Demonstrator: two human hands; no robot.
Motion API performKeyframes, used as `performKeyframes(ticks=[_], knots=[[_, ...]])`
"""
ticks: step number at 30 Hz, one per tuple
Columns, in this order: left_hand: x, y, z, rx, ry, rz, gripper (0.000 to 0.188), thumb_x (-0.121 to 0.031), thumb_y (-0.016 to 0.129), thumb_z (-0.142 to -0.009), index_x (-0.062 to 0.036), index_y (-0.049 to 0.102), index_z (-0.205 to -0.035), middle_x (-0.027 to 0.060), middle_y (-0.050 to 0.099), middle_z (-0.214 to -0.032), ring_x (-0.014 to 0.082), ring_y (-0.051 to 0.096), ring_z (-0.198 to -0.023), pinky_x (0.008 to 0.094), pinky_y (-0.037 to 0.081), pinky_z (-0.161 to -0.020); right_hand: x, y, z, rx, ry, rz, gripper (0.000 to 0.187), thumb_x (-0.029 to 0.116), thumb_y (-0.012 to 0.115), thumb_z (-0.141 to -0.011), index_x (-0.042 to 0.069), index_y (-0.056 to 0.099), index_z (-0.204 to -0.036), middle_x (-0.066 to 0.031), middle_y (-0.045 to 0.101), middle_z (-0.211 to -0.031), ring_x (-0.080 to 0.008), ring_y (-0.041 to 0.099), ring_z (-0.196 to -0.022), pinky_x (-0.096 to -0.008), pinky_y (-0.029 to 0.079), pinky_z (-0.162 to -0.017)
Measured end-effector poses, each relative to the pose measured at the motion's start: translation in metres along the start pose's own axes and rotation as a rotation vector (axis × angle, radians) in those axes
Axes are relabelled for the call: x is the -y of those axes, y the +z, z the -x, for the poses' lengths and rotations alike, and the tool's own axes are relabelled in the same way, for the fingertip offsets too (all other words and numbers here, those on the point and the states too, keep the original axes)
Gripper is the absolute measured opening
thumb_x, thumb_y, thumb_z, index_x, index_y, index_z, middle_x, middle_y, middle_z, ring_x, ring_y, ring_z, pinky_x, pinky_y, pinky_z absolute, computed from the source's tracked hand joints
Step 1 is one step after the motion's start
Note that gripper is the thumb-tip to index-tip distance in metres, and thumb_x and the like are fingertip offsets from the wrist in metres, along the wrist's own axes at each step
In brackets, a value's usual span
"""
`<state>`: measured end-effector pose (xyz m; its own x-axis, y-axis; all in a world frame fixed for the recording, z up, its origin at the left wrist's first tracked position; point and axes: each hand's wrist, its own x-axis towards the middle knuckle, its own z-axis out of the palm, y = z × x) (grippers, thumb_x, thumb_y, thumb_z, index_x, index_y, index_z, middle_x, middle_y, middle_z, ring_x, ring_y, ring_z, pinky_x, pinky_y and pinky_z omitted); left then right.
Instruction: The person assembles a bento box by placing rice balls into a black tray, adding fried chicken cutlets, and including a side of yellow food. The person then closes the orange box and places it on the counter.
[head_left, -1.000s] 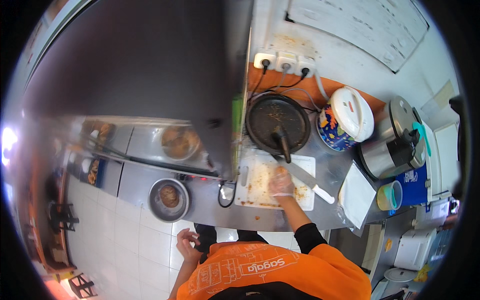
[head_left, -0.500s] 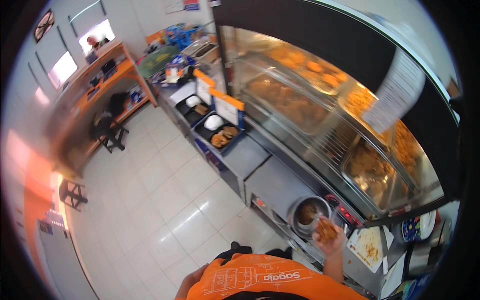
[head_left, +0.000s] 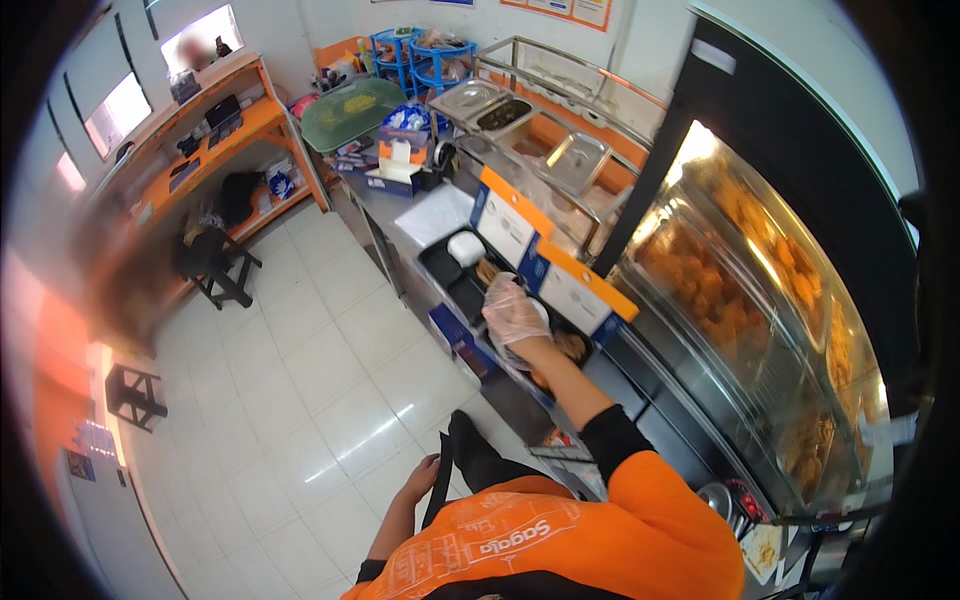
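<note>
**Right hand (head_left: pixel 515 310) in a clear glove, over two open black food boxes left of the display case (head_left: pixel 748 112)**

Nearest me, the worker's orange shirt (head_left: pixel 490 530) carries white lettering and a line drawing. The left hand (head_left: pixel 422 480) hangs low, well left of the display case, beside a black strip (head_left: pixel 441 487); I cannot tell whether its fingers close on it. The right hand's fingers curl downward, and whatever they may grip is hidden.

Beneath, the box nearer the display case holds a white mound (head_left: pixel 541 313), partly covered by the hand, and brown pieces (head_left: pixel 573 347). The farther box (head_left: pixel 466 297) has another white mound (head_left: pixel 466 249) and brown strips (head_left: pixel 487 271), with black floor showing in one compartment. So food is already in both, and neither lid is shut. The lids, white panels (head_left: pixel 505 217) with orange edges, bear print too small to read.

Beyond, left of the display case, are steel pans (head_left: pixel 578 163) and a blue rack (head_left: pixel 441 68); on the wall, a poster (head_left: pixel 565 10), unreadable from here.
</note>
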<state>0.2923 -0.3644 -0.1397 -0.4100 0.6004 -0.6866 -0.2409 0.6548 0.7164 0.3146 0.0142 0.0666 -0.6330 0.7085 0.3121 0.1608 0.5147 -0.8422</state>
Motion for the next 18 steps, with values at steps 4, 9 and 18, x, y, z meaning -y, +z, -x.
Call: performKeyframes(ticks=[4,9,18], knots=[[-0.015,-0.08,-0.018,-0.117,-0.133,0.115,0.057,-0.042,0.054,-0.097,-0.0047,0.048,-0.139,0.0139,0.063,-0.12,0.0248,0.061,-0.105,0.0361,0.05,-0.083,-0.004,0.074,-0.081,0.286,0.169,0.802,0.053,0.036,0.058,-0.087,0.003,0.05,-0.128,-0.0176,0.064,-0.116,-0.035,0.064,-0.108,-0.046,0.05,-0.092],[0.033,-0.183,-0.016,-0.314,-0.431,0.23,0.052,-0.036,0.053,-0.097,-0.0006,0.048,-0.135,0.0171,0.064,-0.116,0.0274,0.063,-0.1,0.0363,0.053,-0.082,-0.019,0.097,-0.093,0.239,0.125,0.916,0.038,0.037,0.053,-0.091,0.006,0.063,-0.112,-0.0108,0.064,-0.11,-0.0304,0.061,-0.107,-0.0407,0.05,-0.088],[0.033,-0.303,-0.117,-0.224,-0.382,0.098,0.042,-0.037,0.052,-0.099,-0.0018,0.053,-0.122,0.0136,0.066,-0.1,0.0245,0.067,-0.083,0.0348,0.054,-0.071,-0.014,0.092,-0.067,0.176,-0.051,1.05,0.025,0.025,0.06,-0.087,0.016,0.063,-0.11,-0.0165,0.058,-0.123,-0.0339,0.058,-0.112,-0.0449,0.05,-0.088]])
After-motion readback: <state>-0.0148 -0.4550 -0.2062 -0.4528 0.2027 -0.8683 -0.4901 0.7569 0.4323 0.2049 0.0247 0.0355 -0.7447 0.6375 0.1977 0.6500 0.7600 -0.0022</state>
